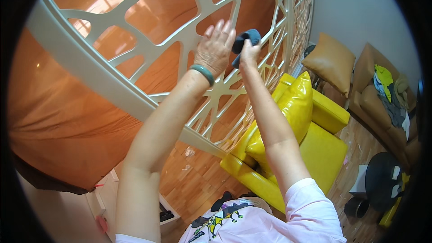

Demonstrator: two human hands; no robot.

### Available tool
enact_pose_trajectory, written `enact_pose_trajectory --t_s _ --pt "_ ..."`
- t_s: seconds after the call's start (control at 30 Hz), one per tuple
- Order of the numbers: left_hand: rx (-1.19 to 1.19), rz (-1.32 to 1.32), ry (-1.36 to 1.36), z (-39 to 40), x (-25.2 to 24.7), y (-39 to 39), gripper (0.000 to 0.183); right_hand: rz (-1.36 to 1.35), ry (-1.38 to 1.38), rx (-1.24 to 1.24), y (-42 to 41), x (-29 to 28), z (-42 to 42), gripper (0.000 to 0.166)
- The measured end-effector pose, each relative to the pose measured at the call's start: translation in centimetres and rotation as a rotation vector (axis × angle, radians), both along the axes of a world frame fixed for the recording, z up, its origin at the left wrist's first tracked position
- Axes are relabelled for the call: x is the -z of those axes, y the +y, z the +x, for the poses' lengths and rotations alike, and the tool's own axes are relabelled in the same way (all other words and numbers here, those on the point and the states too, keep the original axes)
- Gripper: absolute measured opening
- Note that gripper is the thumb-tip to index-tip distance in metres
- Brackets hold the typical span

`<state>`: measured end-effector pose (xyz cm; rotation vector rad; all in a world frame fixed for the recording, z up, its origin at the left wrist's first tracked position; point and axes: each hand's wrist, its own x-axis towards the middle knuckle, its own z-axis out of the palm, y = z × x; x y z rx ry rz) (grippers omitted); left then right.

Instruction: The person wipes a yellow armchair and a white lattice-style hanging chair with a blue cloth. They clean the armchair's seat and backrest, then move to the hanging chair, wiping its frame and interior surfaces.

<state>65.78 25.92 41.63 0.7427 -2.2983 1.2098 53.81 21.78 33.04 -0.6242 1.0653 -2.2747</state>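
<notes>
My right hand (250, 53) grips a folded dark blue cloth (251, 36) in front of a white openwork lattice screen (158, 37). Just to its left, my left hand (215, 48) is raised before the lattice with its fingers extended and nothing seen in it; whether the fingertips touch the screen I cannot tell. A green bangle (203, 73) circles the left wrist. Behind the lattice hangs orange fabric (74, 101), partly glossy with window reflections.
A yellow armchair (324, 152) with a shiny yellow cushion (297, 104) stands at my right. Beyond are a tan cushion (329, 62), a brown sofa (371, 104) with clothes (388, 91), and a round black table (383, 177). An open drawer (168, 214) lies low at the left.
</notes>
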Motion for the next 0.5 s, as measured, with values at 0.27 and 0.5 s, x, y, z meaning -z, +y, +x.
enact_pose_trajectory --t_s 0.27,0.5 --pt "-0.671 0.396 -0.347 -5.2 0.0 -0.8 0.026 0.135 1.119 -0.069 0.0 1.8 -2.9 0.055" --pt "-0.698 0.515 -0.365 -5.8 -1.0 -1.8 0.017 0.235 1.224 -0.228 -0.9 0.5 -4.2 0.05"
